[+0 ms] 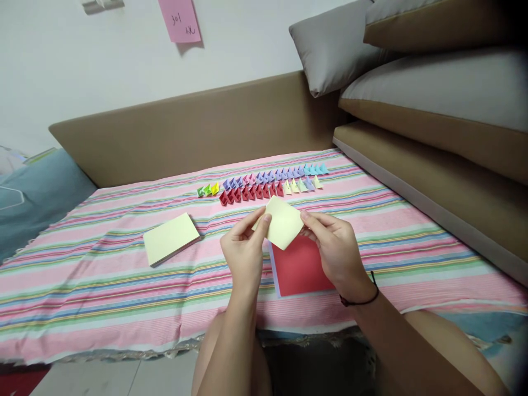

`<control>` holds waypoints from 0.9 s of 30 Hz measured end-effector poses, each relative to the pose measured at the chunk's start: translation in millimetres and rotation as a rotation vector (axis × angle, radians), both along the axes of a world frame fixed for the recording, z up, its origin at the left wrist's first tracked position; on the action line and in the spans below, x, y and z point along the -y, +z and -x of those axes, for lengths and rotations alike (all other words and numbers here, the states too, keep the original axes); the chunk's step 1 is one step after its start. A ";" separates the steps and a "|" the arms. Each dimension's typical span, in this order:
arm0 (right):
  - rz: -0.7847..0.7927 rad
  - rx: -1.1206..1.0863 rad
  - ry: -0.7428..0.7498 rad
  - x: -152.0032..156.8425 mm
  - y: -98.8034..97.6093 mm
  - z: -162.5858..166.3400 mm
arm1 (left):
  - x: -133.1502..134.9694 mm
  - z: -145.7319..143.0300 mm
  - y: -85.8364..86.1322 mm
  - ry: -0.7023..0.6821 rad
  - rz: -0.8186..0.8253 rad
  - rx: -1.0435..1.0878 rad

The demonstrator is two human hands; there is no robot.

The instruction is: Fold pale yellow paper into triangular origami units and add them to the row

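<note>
One yellow paper [284, 223], near the centre of the view, held up between two hands. With this paper as the middle of the clock: at 8 o'clock, the left hand [244, 245], pinching one side between thumb and fingers; at 4 o'clock, the right hand [337, 247], grasping the opposite corner with thumb and forefinger. Impossible to tell the exact pose of the right hand's other fingers, partly hidden. Around the right wrist, a dark bracelet [344, 301]. At 5 o'clock, on the striped cloth [124, 286], a red sheet [303, 272], with a lilac sheet [277, 287] showing along its 9 o'clock edge. Also at 9 o'clock, a pale paper stack [170, 237], well apart from the left hand. Toward 12 o'clock, two rows of small folded papers [259, 191], in red, purple, pink, blue and pale colours; near 10 o'clock, a green and yellow group [207, 190]. At 2 o'clock, piled cushions [437, 88]; at 11, a pink note [180, 21] on the wall [247, 44].
</note>
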State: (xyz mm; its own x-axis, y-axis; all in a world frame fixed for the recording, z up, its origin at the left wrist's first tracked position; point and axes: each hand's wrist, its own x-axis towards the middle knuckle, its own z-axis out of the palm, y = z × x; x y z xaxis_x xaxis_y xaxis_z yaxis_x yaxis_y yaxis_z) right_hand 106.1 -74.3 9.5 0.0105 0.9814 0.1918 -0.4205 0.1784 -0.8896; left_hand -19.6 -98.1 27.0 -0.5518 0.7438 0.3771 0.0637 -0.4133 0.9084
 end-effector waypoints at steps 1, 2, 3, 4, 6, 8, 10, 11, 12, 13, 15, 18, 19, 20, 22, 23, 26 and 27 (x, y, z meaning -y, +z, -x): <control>0.006 -0.026 0.023 0.7 -0.1 1.4 | -0.3 -0.7 -0.6 0.000 0.007 0.007; 0.015 -0.048 0.067 1.6 0.1 3.0 | -0.5 -1.3 -1.3 0.002 0.015 0.012; 0.027 -0.062 0.122 2.8 0.4 4.8 | -0.5 -1.7 -1.9 0.003 0.023 0.012; 0.046 -0.065 0.177 3.9 0.7 6.5 | -0.5 -1.9 -2.4 0.004 0.029 0.007; 0.104 -0.036 0.249 5.7 0.5 9.4 | -0.2 -2.2 -2.8 0.006 0.028 -0.015; 0.154 0.012 0.268 6.4 -1.1 10.9 | 0.1 -2.2 -2.7 0.006 0.022 -0.041; 0.153 0.062 0.267 6.2 -4.0 11.1 | 0.2 -2.1 -2.6 0.004 0.019 -0.055; 0.138 0.081 0.258 6.0 -5.5 11.0 | 0.1 -2.0 -2.6 0.003 0.022 -0.057; 0.123 0.095 0.242 5.9 -6.9 10.9 | 0.0 -1.9 -2.8 0.002 0.028 -0.058; 0.113 0.102 0.221 5.8 -8.0 10.9 | -0.2 -1.8 -3.1 0.001 0.035 -0.056; 0.111 0.089 0.197 6.2 -9.0 11.6 | -0.5 -1.5 -3.8 0.004 0.050 -0.052; 0.149 0.073 0.298 7.1 -8.5 13.0 | -0.7 -0.9 -4.8 0.020 0.060 -0.041; 0.160 0.081 0.345 7.2 -8.4 13.3 | -0.7 -0.7 -4.9 0.024 0.060 -0.038; 0.166 0.096 0.379 7.3 -8.5 13.4 | -0.7 -0.6 -4.9 0.027 0.058 -0.037; 0.156 0.129 0.378 7.3 -9.0 13.4 | -0.6 -0.5 -4.6 0.022 0.049 -0.039; 0.146 0.141 0.355 7.5 -9.0 13.4 | -0.5 -0.3 -4.4 0.018 0.045 -0.041; 0.144 0.162 0.332 9.1 -8.0 14.4 | -0.1 0.7 -3.2 0.020 0.041 -0.047; 0.146 0.169 0.346 9.9 -7.4 15.0 | 0.0 1.3 -2.7 0.025 0.042 -0.047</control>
State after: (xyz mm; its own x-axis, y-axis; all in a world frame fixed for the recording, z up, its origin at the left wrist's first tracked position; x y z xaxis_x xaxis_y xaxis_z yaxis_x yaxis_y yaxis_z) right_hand 91.1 -84.2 2.1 -0.3442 0.9387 0.0207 -0.2797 -0.0814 -0.9566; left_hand -20.9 -98.1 24.3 -0.5523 0.7459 0.3722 0.1168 -0.3728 0.9205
